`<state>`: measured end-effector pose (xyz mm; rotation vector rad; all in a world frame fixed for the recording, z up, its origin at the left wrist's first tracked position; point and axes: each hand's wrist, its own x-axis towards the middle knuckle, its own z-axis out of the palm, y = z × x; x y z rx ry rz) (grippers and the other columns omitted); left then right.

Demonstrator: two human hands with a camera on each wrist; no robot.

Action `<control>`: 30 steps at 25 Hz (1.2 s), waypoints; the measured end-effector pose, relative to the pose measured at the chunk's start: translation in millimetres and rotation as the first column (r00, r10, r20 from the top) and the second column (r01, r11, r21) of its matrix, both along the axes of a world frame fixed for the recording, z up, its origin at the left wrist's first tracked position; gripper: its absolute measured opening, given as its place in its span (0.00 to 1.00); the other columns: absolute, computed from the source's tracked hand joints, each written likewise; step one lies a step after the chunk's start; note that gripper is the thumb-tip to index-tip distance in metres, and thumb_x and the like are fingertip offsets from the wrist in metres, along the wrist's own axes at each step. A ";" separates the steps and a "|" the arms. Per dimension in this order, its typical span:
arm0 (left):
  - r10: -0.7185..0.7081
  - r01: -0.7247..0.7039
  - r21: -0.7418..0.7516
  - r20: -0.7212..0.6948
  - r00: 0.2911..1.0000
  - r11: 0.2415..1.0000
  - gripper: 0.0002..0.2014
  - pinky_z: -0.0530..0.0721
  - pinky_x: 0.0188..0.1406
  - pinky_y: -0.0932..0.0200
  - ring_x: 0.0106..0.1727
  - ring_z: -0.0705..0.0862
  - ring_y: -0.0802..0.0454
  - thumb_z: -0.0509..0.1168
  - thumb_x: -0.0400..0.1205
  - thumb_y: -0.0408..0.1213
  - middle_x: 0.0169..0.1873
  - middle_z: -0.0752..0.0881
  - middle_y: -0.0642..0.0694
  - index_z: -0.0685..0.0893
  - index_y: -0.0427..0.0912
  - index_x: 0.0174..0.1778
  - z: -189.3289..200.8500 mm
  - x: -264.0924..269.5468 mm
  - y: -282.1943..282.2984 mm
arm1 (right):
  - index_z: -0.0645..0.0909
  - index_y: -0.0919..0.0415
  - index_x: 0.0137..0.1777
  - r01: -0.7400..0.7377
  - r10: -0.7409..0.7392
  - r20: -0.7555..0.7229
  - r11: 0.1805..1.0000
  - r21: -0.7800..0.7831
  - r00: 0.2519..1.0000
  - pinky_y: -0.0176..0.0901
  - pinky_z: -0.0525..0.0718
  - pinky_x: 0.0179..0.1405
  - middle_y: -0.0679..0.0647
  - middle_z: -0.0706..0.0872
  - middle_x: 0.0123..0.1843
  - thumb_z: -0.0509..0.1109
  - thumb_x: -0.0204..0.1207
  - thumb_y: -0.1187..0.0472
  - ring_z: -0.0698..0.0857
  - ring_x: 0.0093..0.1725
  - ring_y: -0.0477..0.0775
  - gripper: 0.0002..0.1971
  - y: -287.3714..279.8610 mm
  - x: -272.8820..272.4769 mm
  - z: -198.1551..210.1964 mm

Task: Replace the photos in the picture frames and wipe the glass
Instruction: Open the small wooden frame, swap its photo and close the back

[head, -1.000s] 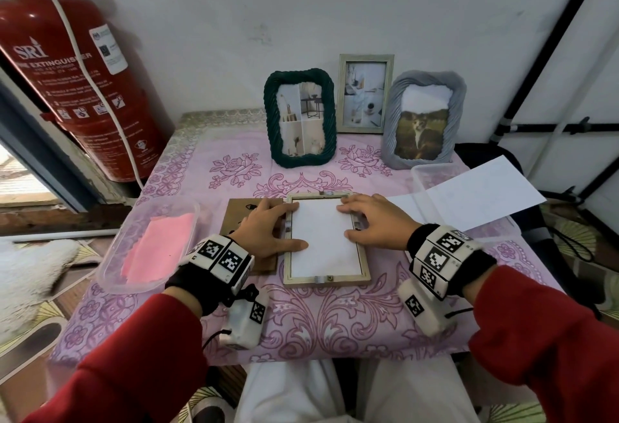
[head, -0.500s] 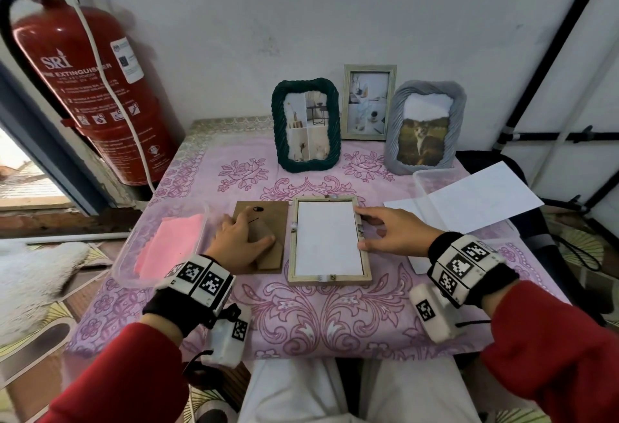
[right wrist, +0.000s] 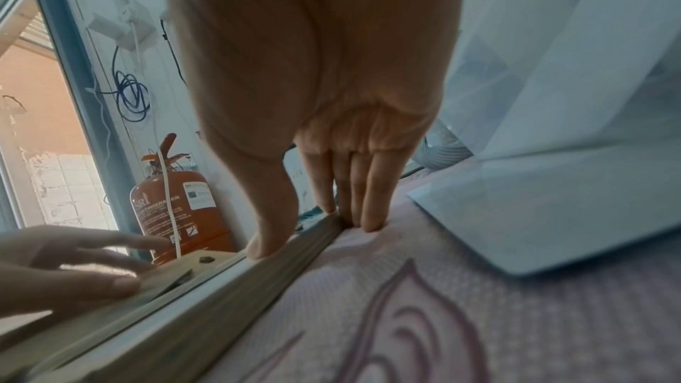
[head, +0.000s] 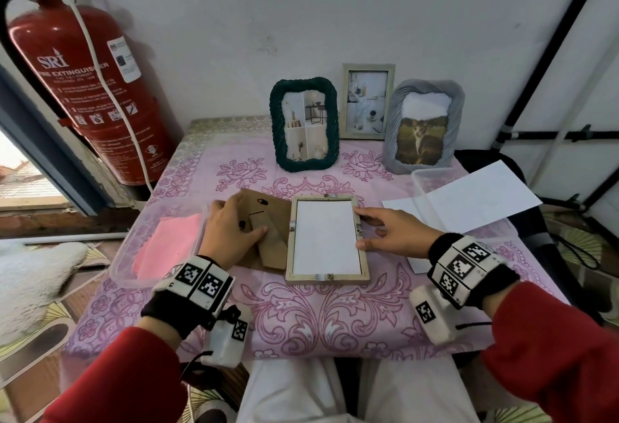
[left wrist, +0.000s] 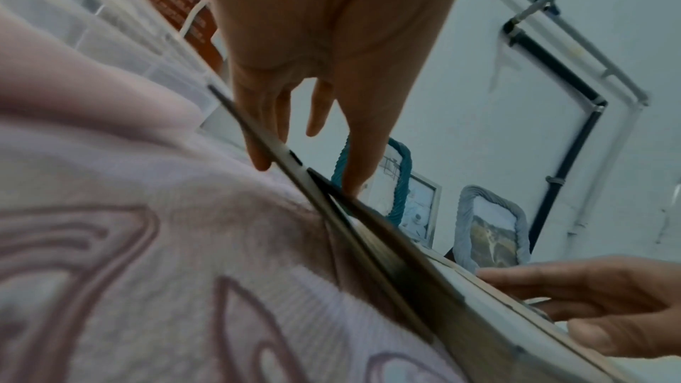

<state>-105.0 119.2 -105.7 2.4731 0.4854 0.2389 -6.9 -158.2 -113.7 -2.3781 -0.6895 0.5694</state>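
A light wooden picture frame (head: 326, 278) lies face down mid-table, with a white photo back (head: 326, 238) showing inside it. Left of it lies the brown backing board (head: 271, 211) with its stand. My left hand (head: 231, 231) grips that board, thumb on top and fingers over its far left edge. In the left wrist view the backing board (left wrist: 368, 232) is tipped up off the cloth. My right hand (head: 392, 231) rests with straight fingers along the frame's right rim; in the right wrist view its thumb presses the frame (right wrist: 221, 287).
Three frames stand at the back: green (head: 304, 124), pale wood (head: 367, 100), grey with a cat photo (head: 422, 127). A clear tray (head: 120, 268) holds a pink cloth (head: 167, 245) at left. White sheets (head: 479, 201) cover a clear box at right. A red fire extinguisher (head: 90, 87) stands left.
My left hand left the frame, moved left onto the backing board and took hold of it. My right hand slid off the photo back to the frame's right rim.
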 end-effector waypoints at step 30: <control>-0.045 0.175 -0.587 0.229 0.972 0.790 0.14 0.84 0.23 0.66 0.26 0.87 0.62 0.73 0.73 0.27 0.39 0.84 0.44 0.81 0.39 0.54 13.4 20.4 -37.7 | 0.61 0.53 0.80 0.006 -0.006 -0.010 1.000 0.020 1.000 0.50 0.74 0.74 0.51 0.70 0.79 0.76 0.70 0.50 0.74 0.73 0.54 0.41 -2.2 1.6 -3.8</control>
